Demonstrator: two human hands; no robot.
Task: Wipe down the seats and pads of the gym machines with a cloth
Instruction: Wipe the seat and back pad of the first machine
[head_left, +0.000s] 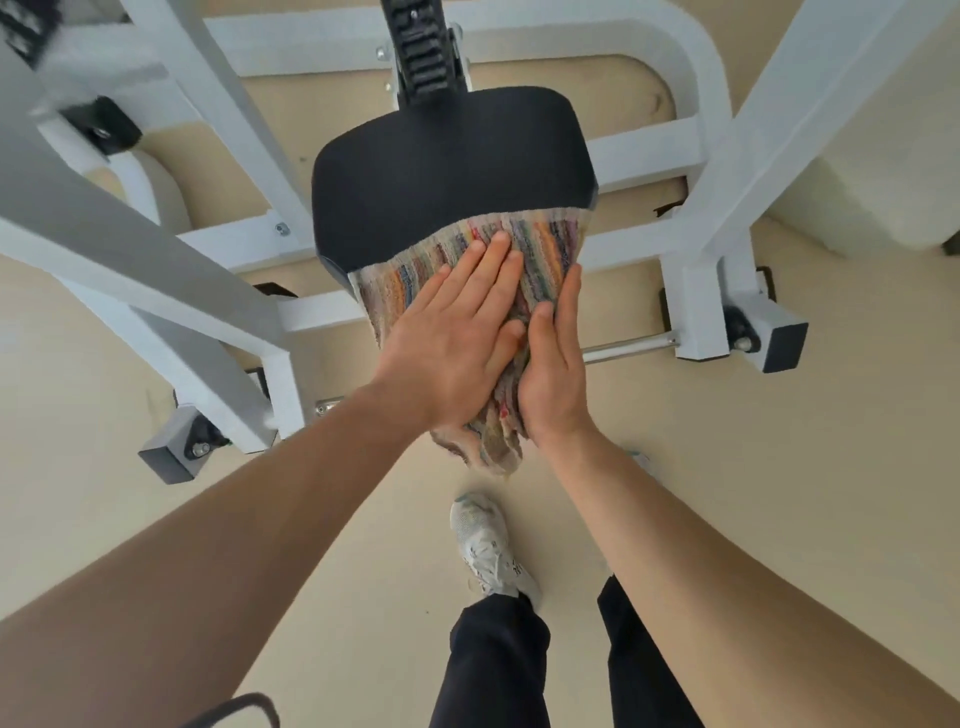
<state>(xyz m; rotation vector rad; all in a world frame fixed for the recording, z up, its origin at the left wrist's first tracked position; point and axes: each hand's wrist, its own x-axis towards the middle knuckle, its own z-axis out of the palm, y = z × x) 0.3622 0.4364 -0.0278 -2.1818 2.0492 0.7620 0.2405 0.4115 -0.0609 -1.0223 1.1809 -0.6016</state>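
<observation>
A pale beige floor (779, 467) runs under a gym machine built of white steel tubing (649, 156), its feet capped in grey near the left and right edges of the view. In the middle sits the black padded seat (441, 171), mounted on a black notched post (426, 57) at its far side. A striped, multicoloured cloth (530, 249) is draped over the near end of the seat, covering its near right part and hanging off the near edge in a bunched tail. The left hand (457, 332) lies flat on the cloth, fingers extended and together, pressing it onto the pad rather than clasping it. The right hand (553, 358) stands edge-on just beside it at the cloth's right side, fingers straight and thumb tucked in against the gathered fabric, pinching the bunch between palm and thumb. Below, nearer the viewer, a white sneaker (485, 540) and black trousers (498, 660) show on the floor.
</observation>
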